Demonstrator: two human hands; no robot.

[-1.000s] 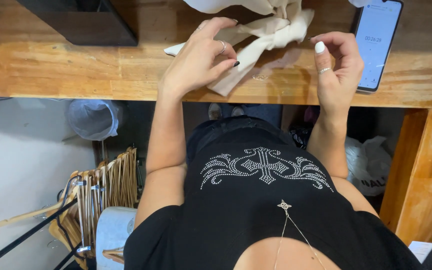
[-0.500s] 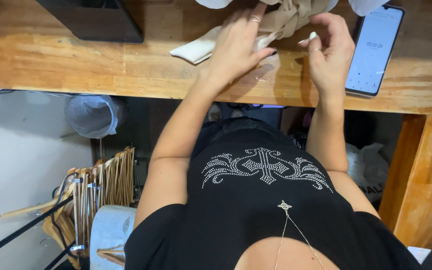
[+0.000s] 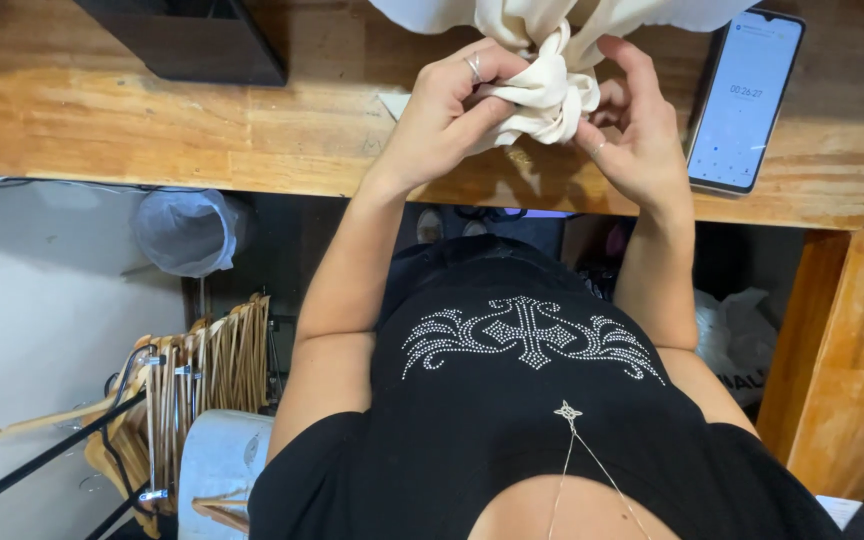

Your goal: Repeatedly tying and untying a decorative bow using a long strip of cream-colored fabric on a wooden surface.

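Observation:
A cream cloth is bunched up above the front edge of the wooden table. My left hand, with a ring on one finger, pinches the bunched fabric from the left. My right hand grips the same bunch from the right, fingers curled round it. More of the cloth spreads out toward the top of the view, partly cut off by the frame edge.
A phone with a lit screen lies on the table right of my hands. A black box sits at the back left. Below the table are a lined bin, a bundle of wooden hangers and a wooden table leg.
Both hands have lifted off the flat cloth and gathered it into a bunch between them. The view has shifted slightly to the right.

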